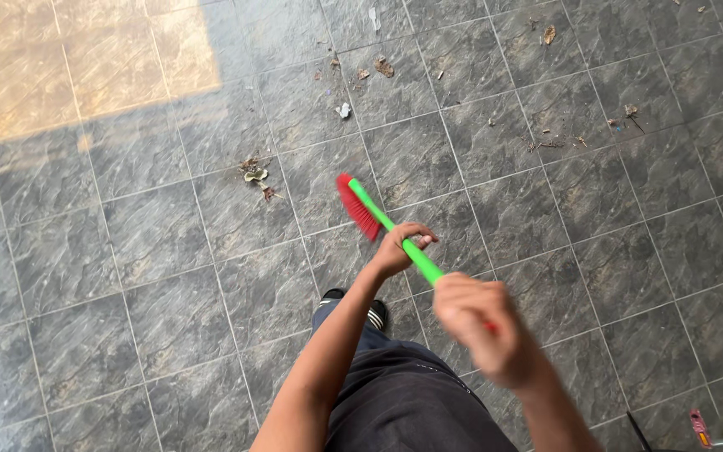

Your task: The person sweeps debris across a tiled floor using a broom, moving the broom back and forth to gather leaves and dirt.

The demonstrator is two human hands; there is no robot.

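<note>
A broom with a bright green handle (pixel 382 218) and a red bristle head (pixel 355 206) slants down toward the grey tiled floor (pixel 152 243). My left hand (pixel 402 246) grips the handle partway down, just behind the red head. My right hand (pixel 483 326) is closed around the upper end of the handle, closer to my body. The bristles are near the floor at centre frame. A small clump of dry leaves (pixel 254 174) lies to the left of the broom head.
Scattered leaves and bits of debris (pixel 378 67) lie on the tiles farther ahead and to the right (pixel 546 144). A sunlit patch (pixel 77 59) covers the top left. My foot in a dark sandal (pixel 373 311) shows below. A pink-handled object (pixel 699 427) lies at bottom right.
</note>
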